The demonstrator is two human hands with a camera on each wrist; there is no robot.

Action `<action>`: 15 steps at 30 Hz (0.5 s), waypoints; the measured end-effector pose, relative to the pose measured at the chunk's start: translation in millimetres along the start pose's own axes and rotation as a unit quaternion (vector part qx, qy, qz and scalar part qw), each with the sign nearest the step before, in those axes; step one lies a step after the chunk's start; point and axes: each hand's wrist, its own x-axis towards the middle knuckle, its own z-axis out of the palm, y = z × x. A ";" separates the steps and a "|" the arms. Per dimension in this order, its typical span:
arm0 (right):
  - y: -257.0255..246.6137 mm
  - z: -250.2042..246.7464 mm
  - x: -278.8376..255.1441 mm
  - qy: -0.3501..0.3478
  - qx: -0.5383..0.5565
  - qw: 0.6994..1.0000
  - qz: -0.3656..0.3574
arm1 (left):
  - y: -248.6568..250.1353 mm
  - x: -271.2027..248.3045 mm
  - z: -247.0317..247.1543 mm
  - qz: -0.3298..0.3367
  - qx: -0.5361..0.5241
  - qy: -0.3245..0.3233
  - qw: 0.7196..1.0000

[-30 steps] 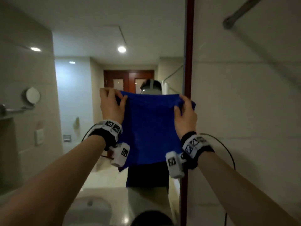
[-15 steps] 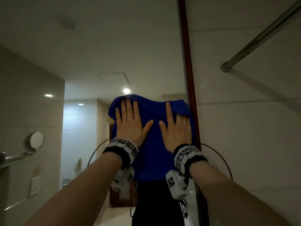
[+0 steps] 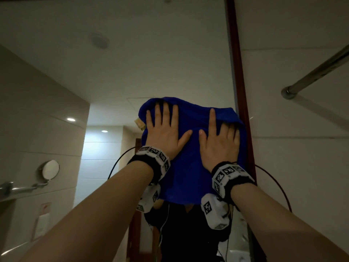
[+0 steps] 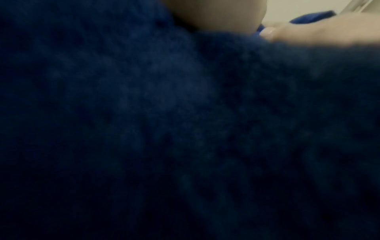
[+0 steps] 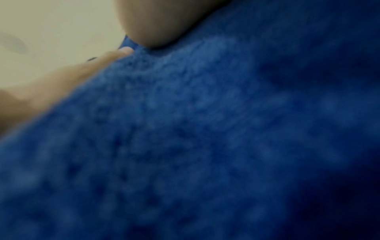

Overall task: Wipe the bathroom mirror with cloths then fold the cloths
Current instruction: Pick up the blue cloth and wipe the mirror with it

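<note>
Left hand (image 3: 166,132), right hand (image 3: 219,142) flat, fingers spread, pressing blue cloth (image 3: 188,167) against mirror (image 3: 132,63); pinched cloth's top corners second ago

Head view dim and soft; light comes from recessed ceiling lamps (image 3: 71,119) reflected in the mirror (image 3: 132,53), and straight lines bow toward the edges. Both wrist views are dark, noisy and out of focus, filled by blurred cloth (image 5: 205,138); the left is darker.
</note>
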 end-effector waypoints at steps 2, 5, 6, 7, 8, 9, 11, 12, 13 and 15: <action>-2.0 0.9 2.8 -0.008 -0.012 1.000 -0.007 | -1.8 0.9 0.9 0.007 0.003 0.003 1.000; -13.2 -1.7 7.8 -0.022 -0.021 0.999 -0.022 | -6.2 4.0 -1.0 0.019 0.007 0.002 1.000; -19.8 -1.6 9.6 -0.023 -0.024 0.999 -0.021 | -9.6 5.8 -1.4 0.028 0.008 0.003 1.000; -25.9 -1.5 11.7 -0.024 -0.024 0.999 -0.015 | -12.6 8.1 -3.1 0.041 0.005 0.003 0.999; -33.4 -0.7 13.5 -0.023 -0.024 0.999 -0.006 | -17.4 10.8 -4.6 0.060 0.001 0.005 0.998; -44.0 0.6 16.0 -0.021 -0.028 0.999 0.002 | -25.4 14.1 -6.1 0.078 -0.006 0.007 0.997; -68.0 4.1 21.1 -0.026 -0.030 0.999 0.012 | -46.6 18.2 -8.5 0.098 -0.012 0.006 0.995; -79.8 4.6 23.4 -0.030 -0.030 0.999 0.014 | -58.2 19.2 -10.0 0.094 -0.015 0.003 0.995; -94.1 6.1 24.8 -0.035 -0.027 0.999 0.012 | -73.1 18.8 -11.3 0.085 -0.016 -0.003 0.996; -130.2 8.2 23.3 -0.047 -0.013 0.999 0.002 | -111.8 14.4 -14.3 0.066 -0.013 -0.020 0.998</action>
